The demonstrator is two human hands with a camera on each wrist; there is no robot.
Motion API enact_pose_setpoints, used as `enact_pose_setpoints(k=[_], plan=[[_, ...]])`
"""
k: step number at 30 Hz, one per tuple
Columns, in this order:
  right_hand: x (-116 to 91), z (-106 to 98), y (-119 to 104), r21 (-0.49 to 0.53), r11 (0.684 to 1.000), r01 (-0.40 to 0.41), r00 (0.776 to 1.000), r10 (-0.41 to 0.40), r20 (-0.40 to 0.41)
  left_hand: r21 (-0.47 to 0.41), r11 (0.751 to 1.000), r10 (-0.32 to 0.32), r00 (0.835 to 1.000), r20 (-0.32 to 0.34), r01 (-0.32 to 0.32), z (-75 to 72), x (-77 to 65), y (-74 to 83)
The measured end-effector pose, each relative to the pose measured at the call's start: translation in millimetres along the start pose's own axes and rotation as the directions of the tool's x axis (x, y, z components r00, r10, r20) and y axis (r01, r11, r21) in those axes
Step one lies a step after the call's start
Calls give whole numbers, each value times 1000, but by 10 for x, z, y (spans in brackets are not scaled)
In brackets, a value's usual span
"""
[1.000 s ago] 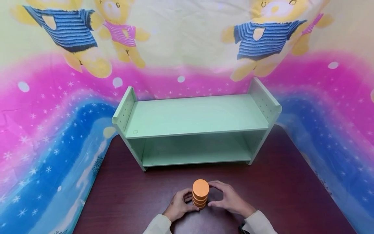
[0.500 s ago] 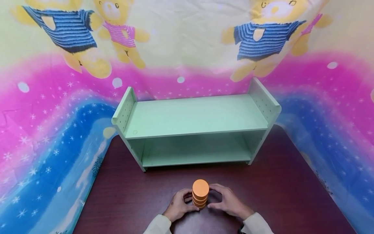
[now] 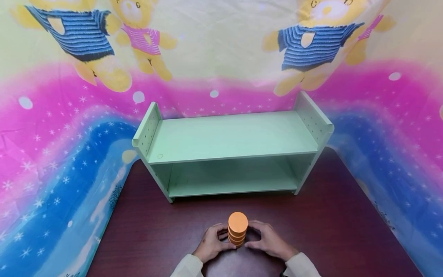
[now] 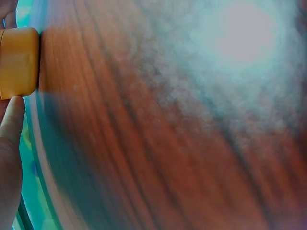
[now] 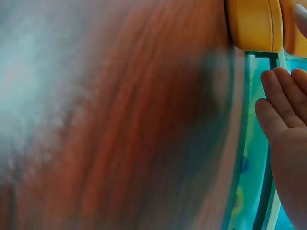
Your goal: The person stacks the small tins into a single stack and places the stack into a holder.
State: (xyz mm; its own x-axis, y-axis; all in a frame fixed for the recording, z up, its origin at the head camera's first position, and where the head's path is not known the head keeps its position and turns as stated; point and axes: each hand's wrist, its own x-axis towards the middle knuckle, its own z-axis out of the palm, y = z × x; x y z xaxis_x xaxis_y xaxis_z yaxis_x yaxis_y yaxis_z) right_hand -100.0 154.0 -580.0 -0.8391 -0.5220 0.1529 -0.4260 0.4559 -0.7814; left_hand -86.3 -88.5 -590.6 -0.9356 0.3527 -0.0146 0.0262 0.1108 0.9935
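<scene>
A stack of round orange containers (image 3: 237, 224) stands upright on the dark table, with seams between its pieces. My left hand (image 3: 211, 243) curves round its left side, thumb across the front and fingers behind. In the left wrist view a fingertip (image 4: 17, 101) meets the edge of the orange bottom piece (image 4: 19, 62). On the stack's other side is my right hand (image 3: 271, 240), thumb and fingers spread around it. The right wrist view has those fingers (image 5: 283, 98) fairly straight, a small gap from the orange pieces (image 5: 254, 26).
Behind the hands stands a pale green two-tier shelf (image 3: 232, 136), its lower level facing me. A cloth (image 3: 214, 57) printed with bears hangs behind and at both sides of the dark wooden table (image 3: 332, 215).
My right hand has shifted slightly left, and its thumb is a bit closer to the stack. The left hand and the stack have stayed put.
</scene>
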Motion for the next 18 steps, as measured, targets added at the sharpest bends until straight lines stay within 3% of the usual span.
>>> enact_pose_setpoints(k=[8,12,18], plan=[[19,51,23,-35,999,32,999,-32,9,21,1000,-17,1000,-12,17,7,-4,-4],[29,81,33,-25,1000,18,999,-17,28,5,1000,-29,1000,-3,30,-8,-3,-1],[52,102,46,27,999,-16,997,14,70,8,1000,1,1000,6,-1,-9,-9,-18]])
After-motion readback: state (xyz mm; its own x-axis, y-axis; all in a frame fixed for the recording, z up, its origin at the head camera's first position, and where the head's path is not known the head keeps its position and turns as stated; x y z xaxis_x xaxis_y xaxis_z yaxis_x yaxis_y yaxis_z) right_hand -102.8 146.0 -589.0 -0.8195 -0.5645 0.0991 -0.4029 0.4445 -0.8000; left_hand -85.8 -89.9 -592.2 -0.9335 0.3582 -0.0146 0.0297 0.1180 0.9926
